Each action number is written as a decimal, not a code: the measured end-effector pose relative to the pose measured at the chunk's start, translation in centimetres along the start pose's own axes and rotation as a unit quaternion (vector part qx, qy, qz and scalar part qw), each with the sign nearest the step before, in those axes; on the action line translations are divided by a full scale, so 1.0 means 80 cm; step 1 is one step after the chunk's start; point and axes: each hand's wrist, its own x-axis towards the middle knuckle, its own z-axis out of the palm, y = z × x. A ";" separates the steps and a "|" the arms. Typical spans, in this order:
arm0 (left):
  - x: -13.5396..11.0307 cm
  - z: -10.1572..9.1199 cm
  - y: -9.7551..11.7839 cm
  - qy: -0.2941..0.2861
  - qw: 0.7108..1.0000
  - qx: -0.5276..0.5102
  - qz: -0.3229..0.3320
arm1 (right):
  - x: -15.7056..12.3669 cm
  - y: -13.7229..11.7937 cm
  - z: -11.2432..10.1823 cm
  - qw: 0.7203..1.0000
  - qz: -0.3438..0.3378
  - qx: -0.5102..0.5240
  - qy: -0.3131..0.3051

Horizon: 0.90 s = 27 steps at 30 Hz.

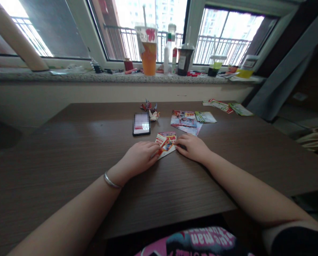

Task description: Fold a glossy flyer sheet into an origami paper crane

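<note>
A folded piece of printed paper (167,143) lies on the table in front of me, with a slanted lower edge. My left hand (143,155) grips its left side, fingers closed at the edge. At its right edge my right hand (192,147) pinches the paper between thumb and fingers. Just beyond the left hand lies a phone (141,124) with its screen lit and blurred. Behind the phone sit a crumpled red-and-blue folded paper piece (147,105) and a whitish one (154,115).
Printed leaflets (184,118) and green-white papers (205,117) lie right of centre on the brown table (81,149). More paper strips (220,106) rest at the far right corner. Drink cups (149,53) and bottles (168,53) line the windowsill (76,76).
</note>
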 end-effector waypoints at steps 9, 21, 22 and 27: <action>0.000 0.001 -0.006 -0.026 0.998 -0.008 0.052 | -0.001 0.002 0.006 0.999 0.034 -0.042 0.005; -0.003 0.001 0.006 -0.056 0.991 -0.079 0.095 | 0.002 -0.005 0.008 0.998 0.046 -0.023 0.037; -0.003 0.000 0.007 -0.060 0.990 -0.083 0.096 | 0.002 -0.005 0.008 0.998 0.048 -0.025 0.038; -0.002 0.003 0.004 -0.056 0.989 -0.082 0.109 | 0.002 -0.008 0.005 0.999 0.036 -0.012 0.028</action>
